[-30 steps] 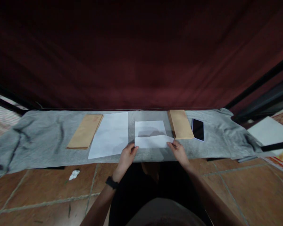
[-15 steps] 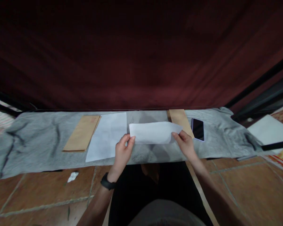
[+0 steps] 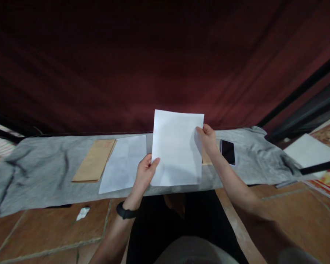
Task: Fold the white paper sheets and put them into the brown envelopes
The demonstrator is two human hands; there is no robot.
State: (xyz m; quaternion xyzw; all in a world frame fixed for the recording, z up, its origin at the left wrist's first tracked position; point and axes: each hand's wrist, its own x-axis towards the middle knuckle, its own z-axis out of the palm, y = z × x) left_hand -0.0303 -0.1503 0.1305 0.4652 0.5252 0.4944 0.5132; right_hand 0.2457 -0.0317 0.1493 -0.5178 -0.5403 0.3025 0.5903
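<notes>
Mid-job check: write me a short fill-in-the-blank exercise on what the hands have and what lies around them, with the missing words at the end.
1. The left hand and right hand together hold paper coloured ____.
2. The hand placed higher on that paper is the ____ one.
3. The dark wrist strap is worn on the ____ arm.
4. The phone lies on a cloth coloured ____.

Missing words: white; right; left; grey.
</notes>
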